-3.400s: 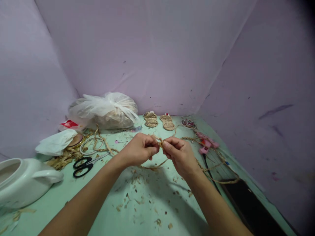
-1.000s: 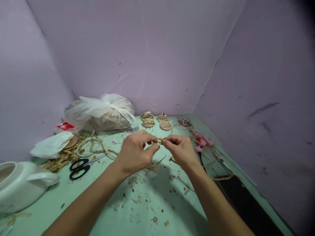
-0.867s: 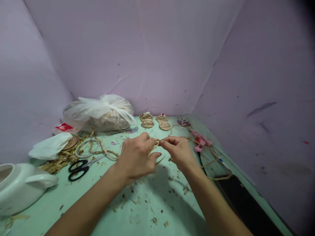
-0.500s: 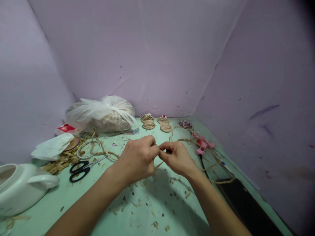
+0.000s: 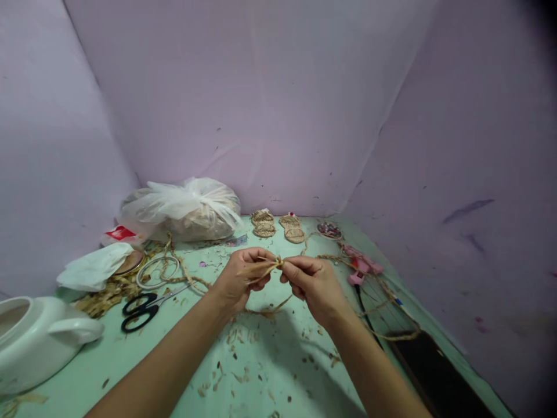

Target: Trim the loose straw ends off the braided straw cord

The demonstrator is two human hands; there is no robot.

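Observation:
Tan dried fibre strips (image 5: 261, 269) fan out from a small knot or twist between my hands. My left hand (image 5: 238, 281) is closed around the loose strips, which lie across its fingers. The thumb and fingers of my right hand (image 5: 311, 284) pinch the twisted end. A braided cord (image 5: 272, 312) hangs below my hands, close to the green surface. Black-handled scissors (image 5: 141, 312) lie left of my left hand, beside a white ring (image 5: 156, 271) and more braid (image 5: 185, 270).
A white ceramic pot (image 5: 39, 342) stands at left. Behind are a tied plastic bag (image 5: 187, 209) and two woven sole-shaped pieces (image 5: 263, 224). A pink glue gun (image 5: 362, 264) with a black cable and a dark flat object (image 5: 444, 371) lie at right. Scraps dot the green surface (image 5: 183, 366).
My left hand has turned and lowered its fingers, so the fibre strips and knot now show. The view has tilted slightly, and the objects appear a little lower.

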